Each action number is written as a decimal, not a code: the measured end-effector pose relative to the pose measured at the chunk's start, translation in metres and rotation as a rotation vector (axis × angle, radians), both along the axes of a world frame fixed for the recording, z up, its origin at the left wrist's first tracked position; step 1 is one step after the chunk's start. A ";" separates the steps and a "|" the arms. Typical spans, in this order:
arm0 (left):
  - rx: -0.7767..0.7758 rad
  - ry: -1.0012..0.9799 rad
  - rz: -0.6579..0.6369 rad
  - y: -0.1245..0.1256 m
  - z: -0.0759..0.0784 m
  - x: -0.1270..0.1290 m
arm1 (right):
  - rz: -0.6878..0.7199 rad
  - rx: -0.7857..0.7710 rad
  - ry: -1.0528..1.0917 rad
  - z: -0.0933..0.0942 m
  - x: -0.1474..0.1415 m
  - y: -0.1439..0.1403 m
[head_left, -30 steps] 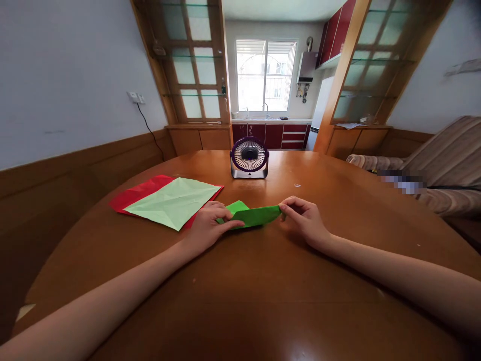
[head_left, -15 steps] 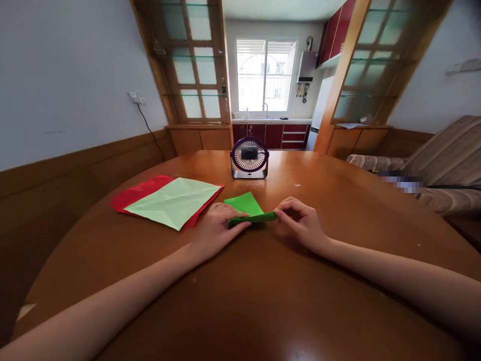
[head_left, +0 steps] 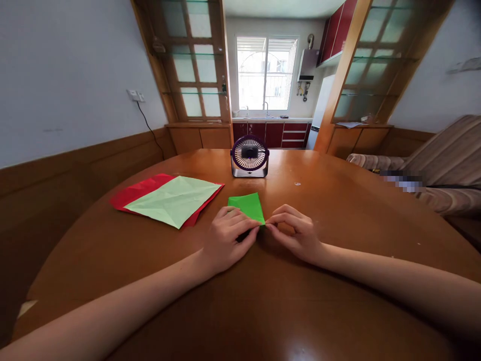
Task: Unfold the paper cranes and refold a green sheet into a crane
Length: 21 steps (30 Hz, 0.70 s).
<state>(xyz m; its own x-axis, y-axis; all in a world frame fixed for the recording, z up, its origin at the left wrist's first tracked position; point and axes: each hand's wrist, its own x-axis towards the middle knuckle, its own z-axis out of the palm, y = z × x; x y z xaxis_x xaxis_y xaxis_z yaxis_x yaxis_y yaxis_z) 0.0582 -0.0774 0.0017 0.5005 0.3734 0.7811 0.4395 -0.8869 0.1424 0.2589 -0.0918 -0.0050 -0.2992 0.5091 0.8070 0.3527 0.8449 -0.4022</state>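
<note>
A small bright green sheet of folded paper (head_left: 246, 204) is held at its near right corner, just above the wooden table (head_left: 240, 311). My left hand (head_left: 233, 233) is closed in a pinch on its near edge, fingers on top and thumb below, covering part of the paper. At the corner, the thumb and forefinger of my right hand (head_left: 295, 233) are pinched together, their tips almost meeting those of the left hand. Left of the hands lies a creased pale green sheet (head_left: 175, 200) over red paper (head_left: 139, 193).
A small dark purple fan (head_left: 250, 155) stands upright on a metal stand at the table's far side. A tiny pale scrap (head_left: 297, 183) lies right of it. Beyond the table's right edge is a striped sofa (head_left: 451, 160).
The green paper's near flap no longer sticks out to the right. My left hand has slid right and toward me, and the right fingertips have come in left, closer to it.
</note>
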 end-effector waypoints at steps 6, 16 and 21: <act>0.098 0.024 -0.014 0.001 0.002 -0.001 | 0.025 -0.003 -0.015 0.001 0.001 0.000; 0.270 0.083 -0.006 0.025 0.000 -0.027 | -0.022 -0.208 0.191 -0.005 0.017 0.017; 0.294 0.136 0.027 0.035 0.002 -0.036 | -0.028 -0.251 0.240 -0.007 0.021 0.024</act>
<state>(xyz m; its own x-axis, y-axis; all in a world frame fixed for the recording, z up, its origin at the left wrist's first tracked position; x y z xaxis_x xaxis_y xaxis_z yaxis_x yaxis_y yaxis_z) 0.0225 -0.0429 0.0038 0.6006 0.1563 0.7841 0.4608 -0.8692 -0.1796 0.2799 -0.0679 -0.0117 -0.0993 0.7059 0.7013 0.2441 0.7005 -0.6706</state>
